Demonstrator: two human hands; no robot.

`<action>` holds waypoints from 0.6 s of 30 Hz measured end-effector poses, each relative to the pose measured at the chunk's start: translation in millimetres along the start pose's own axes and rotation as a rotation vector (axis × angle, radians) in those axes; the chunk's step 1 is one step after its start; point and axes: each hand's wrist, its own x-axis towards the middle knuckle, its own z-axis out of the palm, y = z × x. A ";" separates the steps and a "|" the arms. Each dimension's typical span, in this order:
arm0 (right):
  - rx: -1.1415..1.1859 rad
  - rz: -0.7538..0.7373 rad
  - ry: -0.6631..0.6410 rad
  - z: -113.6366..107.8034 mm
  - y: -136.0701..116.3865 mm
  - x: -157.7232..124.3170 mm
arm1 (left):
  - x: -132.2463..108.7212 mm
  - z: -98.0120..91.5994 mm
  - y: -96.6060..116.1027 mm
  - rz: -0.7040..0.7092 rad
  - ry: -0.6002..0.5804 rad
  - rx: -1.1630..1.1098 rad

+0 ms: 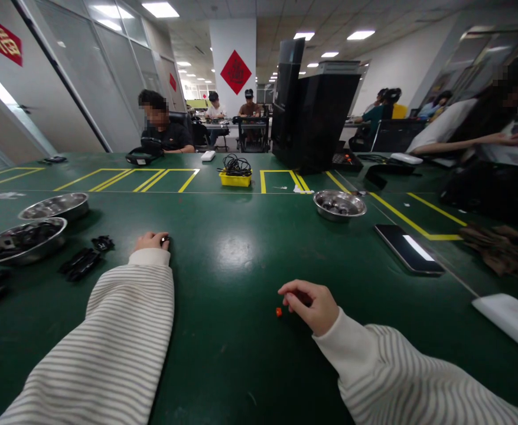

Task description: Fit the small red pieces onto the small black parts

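My left hand (149, 241) rests on the green table at the left, fingers closed around a small dark piece (165, 239) with a light glint; its kind is too small to make out. Nearer to me, my right hand (312, 302) hovers low over the table, fingers loosely bent, with nothing visible between them. Just left of and below its fingertips lies a tiny orange piece (279, 311) on the tabletop. Left of my left hand are several black parts (81, 263) in a loose group. Beyond them, a metal bowl (59, 242) holds more black parts.
Another metal bowl (55, 205) sits behind at left. A bowl with metal parts (339, 217), a phone (408, 250) and a white object (511, 321) lie to the right. A yellow tray (235, 179) with cables and a black computer case (321, 121) stand farther back. People sit beyond.
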 end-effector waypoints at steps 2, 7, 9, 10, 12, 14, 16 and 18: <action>-0.039 -0.033 0.005 -0.4 0.1 0.6 | 0.1 -0.5 5.9 0.028 -0.019 -0.024; -0.138 -0.158 -0.127 -4.0 6.0 4.4 | -10.0 2.6 41.1 0.148 -0.092 -0.128; -0.168 -0.176 -0.167 -5.6 9.9 5.5 | -19.7 4.0 63.9 0.219 -0.133 -0.192; -0.183 -0.178 -0.178 -6.2 11.6 5.9 | -26.0 3.6 76.4 0.271 -0.155 -0.239; -0.210 -0.182 -0.189 -6.8 13.6 6.3 | -41.8 0.1 102.0 0.416 -0.196 -0.360; -0.231 -0.193 -0.191 -6.6 14.2 6.4 | -61.0 -6.9 126.3 0.580 -0.223 -0.474; -0.244 -0.218 -0.184 -5.8 14.3 6.4 | -81.4 -15.7 146.8 0.696 -0.242 -0.551; -0.255 -0.255 -0.173 -4.8 14.7 6.5 | -99.7 -24.3 162.0 0.754 -0.262 -0.601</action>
